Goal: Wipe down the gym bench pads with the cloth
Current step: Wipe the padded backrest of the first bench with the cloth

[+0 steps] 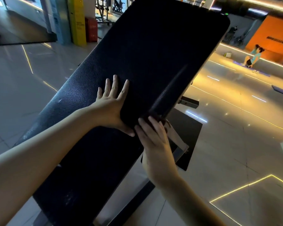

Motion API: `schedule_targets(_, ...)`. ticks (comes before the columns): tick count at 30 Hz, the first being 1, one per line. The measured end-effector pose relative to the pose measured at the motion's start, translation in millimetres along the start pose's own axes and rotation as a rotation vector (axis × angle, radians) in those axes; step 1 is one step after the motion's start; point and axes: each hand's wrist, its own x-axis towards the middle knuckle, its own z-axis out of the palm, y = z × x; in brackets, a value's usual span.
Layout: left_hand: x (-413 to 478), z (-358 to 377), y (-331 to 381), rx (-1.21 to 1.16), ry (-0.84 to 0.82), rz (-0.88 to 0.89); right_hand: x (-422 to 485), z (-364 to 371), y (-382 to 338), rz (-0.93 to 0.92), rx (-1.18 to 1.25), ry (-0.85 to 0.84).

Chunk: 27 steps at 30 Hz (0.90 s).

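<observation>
A black textured backrest pad [147, 46] slopes up and away from me, and the black seat pad [88, 168] lies below it. My left hand [111, 103] lies flat on the lower part of the backrest with its fingers spread and its thumb along the pad's bottom edge. My right hand [153, 144] reaches to the lower right corner of the backrest. Its fairly straight fingers press a dark bunched cloth [157, 115] against the pad's edge. The cloth is small and hard to make out, and the right thumb is hidden.
The bench's metal frame [188, 102] and a dark base plate [186, 136] sit to the right, below the pad. Glossy tiled floor with lit strips [240, 188] surrounds the bench. Far right, a person sits on a purple mat [252, 69]. Gym machines and a yellow pillar [77, 22] stand behind.
</observation>
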Motion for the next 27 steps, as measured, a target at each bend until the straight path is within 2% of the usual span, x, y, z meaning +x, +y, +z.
schedule_targets(4,-4,-3,-4,0.042,-0.024,0.02,12,-11,21,-0.155,-0.066,-0.084)
schedule_targets(6,-5,-3,-5,0.04,-0.035,0.024,32,-20,35,-0.152,-0.073,-0.083)
schedule_targets(14,-4,-1,-5,0.021,-0.048,0.002,138,-62,112,0.22,-0.066,0.167)
schedule_targets(20,-4,0,-6,0.019,-0.039,0.004,94,-33,56,0.216,-0.019,0.166)
schedule_targets(24,-5,1,-6,0.035,-0.028,0.017,32,-9,5,0.097,0.012,0.074)
schedule_targets(27,-5,2,-5,0.041,-0.009,0.013,8,2,-6,-0.026,0.007,-0.035)
